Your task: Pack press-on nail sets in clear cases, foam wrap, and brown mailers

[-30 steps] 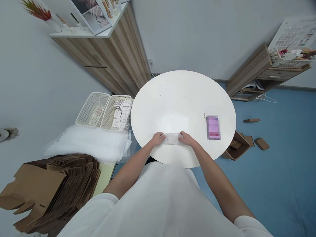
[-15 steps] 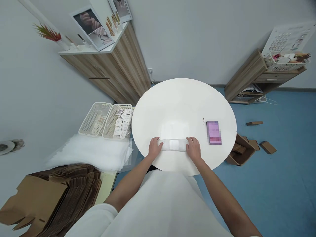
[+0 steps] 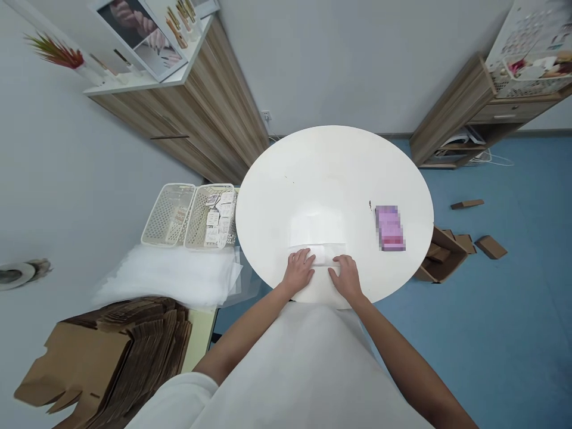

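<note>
A folded strip of thin white foam sheet (image 3: 322, 252) lies flat near the front edge of the round white table (image 3: 330, 167). A paler rectangle shows at its middle; whether something is wrapped inside I cannot tell. My left hand (image 3: 299, 271) rests palm down across the strip's left part, its fingers spread and reaching towards the middle. At the strip's right part is my right hand (image 3: 347, 279), thumb and fingers apart, fingertips touching the sheet. To the right on the table lies a purple, pixelated box-like item (image 3: 390, 228).
Left of the table are two white baskets (image 3: 147, 229), one with small cards (image 3: 213, 218), a stack of white foam sheets (image 3: 165, 277) and flattened cardboard boxes (image 3: 84, 351). An open carton (image 3: 442, 277) and small brown boxes (image 3: 490, 246) lie on the blue floor at right.
My left hand has slid right from the strip's left end onto its upper face. My right hand has shifted slightly towards the middle and nearer me. The view has tilted a little.
</note>
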{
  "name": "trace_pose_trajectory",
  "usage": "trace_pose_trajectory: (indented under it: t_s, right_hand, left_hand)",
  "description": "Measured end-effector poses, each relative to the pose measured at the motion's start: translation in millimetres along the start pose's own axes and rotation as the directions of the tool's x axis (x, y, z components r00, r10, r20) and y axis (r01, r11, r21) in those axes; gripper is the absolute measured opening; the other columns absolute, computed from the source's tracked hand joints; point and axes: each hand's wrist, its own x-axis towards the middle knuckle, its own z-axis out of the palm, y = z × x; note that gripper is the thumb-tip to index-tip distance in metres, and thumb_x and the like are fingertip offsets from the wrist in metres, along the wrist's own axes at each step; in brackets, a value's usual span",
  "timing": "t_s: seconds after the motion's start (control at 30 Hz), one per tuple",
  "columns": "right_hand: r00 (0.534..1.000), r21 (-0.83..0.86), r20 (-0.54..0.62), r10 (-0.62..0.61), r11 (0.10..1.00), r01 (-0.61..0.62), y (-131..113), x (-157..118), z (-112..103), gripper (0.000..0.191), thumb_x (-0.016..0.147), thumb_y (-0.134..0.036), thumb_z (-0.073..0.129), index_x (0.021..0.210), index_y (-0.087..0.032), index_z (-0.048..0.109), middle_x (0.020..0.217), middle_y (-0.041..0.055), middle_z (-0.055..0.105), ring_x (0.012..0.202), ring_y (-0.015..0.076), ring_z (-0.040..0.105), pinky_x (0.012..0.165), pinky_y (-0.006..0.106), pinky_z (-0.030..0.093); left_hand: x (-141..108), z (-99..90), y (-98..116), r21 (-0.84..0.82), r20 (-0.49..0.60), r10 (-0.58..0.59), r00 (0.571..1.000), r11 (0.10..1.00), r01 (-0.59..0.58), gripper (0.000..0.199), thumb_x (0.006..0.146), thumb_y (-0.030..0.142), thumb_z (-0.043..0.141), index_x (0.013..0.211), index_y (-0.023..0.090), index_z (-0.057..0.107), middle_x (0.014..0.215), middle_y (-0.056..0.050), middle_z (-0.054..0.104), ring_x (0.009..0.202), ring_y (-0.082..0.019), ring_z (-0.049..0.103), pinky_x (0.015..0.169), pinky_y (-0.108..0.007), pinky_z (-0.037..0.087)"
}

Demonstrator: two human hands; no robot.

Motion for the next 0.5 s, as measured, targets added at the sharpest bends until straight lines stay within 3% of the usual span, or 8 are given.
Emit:
trace_pose_trajectory:
  t_s: [0.07, 0.17, 0.27, 0.37, 0.43, 0.5]
  right_hand:
    - [0.964, 0.197, -0.076, 0.255, 0.952, -0.236, 5.2, -3.5, 0.6, 0.039, 0.074, -0.038, 0.05, 0.109, -0.021, 0.045, 0.112, 0.0109, 0.046, 0.101, 0.0237, 0.048, 0.081, 0.036, 0.043]
    - [0.866, 0.458, -0.011, 0.499, 0.773, -0.439, 6.3, -7.5, 5.1, 0.055, 0.072, -0.044, 0.052, 0.119, -0.023, 0.034, 0.12, 0.0115, 0.041, 0.104, 0.0216, 0.049, 0.077, 0.031, 0.047]
    - [0.834, 0.588, 0.076, 0.547, 0.651, -0.48, -3.0, -0.6, 10.9, 0.07, 0.066, -0.043, 0.059, 0.125, -0.025, 0.027, 0.127, 0.0107, 0.036, 0.107, 0.0211, 0.049, 0.077, 0.029, 0.048]
    - [0.772, 0.631, 0.058, 0.633, 0.576, -0.52, -14.0, 14.6, 13.3, 0.082, 0.06, -0.042, 0.064, 0.129, -0.025, 0.022, 0.131, 0.0123, 0.03, 0.105, 0.0215, 0.05, 0.076, 0.03, 0.049]
    - [0.745, 0.641, 0.06, 0.664, 0.546, -0.539, -17.6, 23.9, 12.1, 0.088, 0.057, -0.042, 0.066, 0.13, -0.024, 0.021, 0.129, 0.0131, 0.034, 0.1, 0.0212, 0.052, 0.075, 0.03, 0.049]
    - [0.756, 0.646, 0.086, 0.649, 0.541, -0.539, -17.7, 30.1, 9.5, 0.087, 0.055, -0.04, 0.068, 0.128, -0.022, 0.025, 0.119, 0.012, 0.045, 0.095, 0.0207, 0.054, 0.073, 0.029, 0.048]
  left_hand:
    - [3.4, 0.9, -0.8, 0.006, 0.014, -0.024, 1.0, 1.0, 0.024, 0.045, 0.077, 0.028, 0.05, 0.121, 0.023, 0.042, 0.133, -0.011, 0.035, 0.122, -0.028, 0.031, 0.097, -0.046, 0.022]
    - [7.1, 5.3, -0.3, 0.012, 0.033, -0.073, 0.997, 0.997, 0.073, 0.047, 0.078, 0.025, 0.049, 0.124, 0.025, 0.039, 0.136, -0.011, 0.032, 0.123, -0.029, 0.03, 0.097, -0.048, 0.023]
    - [9.1, 10.9, -1.2, 0.015, 0.033, -0.073, 0.997, 0.997, 0.073, 0.046, 0.079, 0.019, 0.046, 0.124, 0.026, 0.038, 0.135, -0.011, 0.032, 0.121, -0.027, 0.033, 0.095, -0.045, 0.028]
    - [9.5, 15.2, -4.8, 0.026, 0.03, -0.047, 0.998, 0.999, 0.046, 0.045, 0.08, 0.018, 0.045, 0.124, 0.026, 0.038, 0.135, -0.011, 0.033, 0.12, -0.026, 0.035, 0.093, -0.043, 0.03]
    - [8.5, 17.5, -7.6, 0.04, 0.025, -0.036, 0.999, 0.999, 0.035, 0.045, 0.08, 0.018, 0.045, 0.124, 0.026, 0.038, 0.135, -0.011, 0.033, 0.12, -0.026, 0.035, 0.093, -0.043, 0.031]
    - [6.7, 19.4, -10.3, 0.053, 0.019, -0.026, 0.999, 0.998, 0.025, 0.046, 0.08, 0.018, 0.045, 0.125, 0.027, 0.038, 0.135, -0.011, 0.032, 0.12, -0.026, 0.034, 0.093, -0.043, 0.031]
